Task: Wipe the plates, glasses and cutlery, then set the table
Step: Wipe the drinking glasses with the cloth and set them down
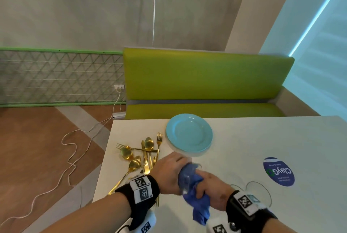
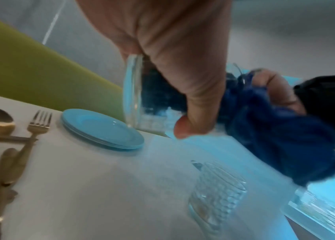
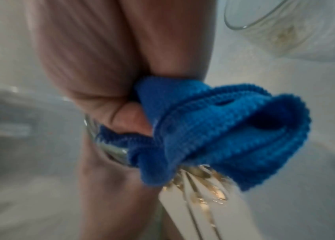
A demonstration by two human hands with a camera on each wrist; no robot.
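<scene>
Gripping a clear ribbed drinking glass point(image 2: 142, 100), the left hand point(image 1: 169, 172) steadies it while the right hand point(image 1: 210, 189) pinches a blue knitted cloth point(image 1: 197, 200) stuffed inside: glass-wiping step. Next, probably twist, then withdraw.

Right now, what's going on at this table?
A person is wiping a clear glass. The left hand grips the glass on its side above the white table, while the right hand works a blue cloth into its mouth. A stack of blue plates and a pile of gold cutlery sit on the table. Other glasses stand nearby.
</scene>
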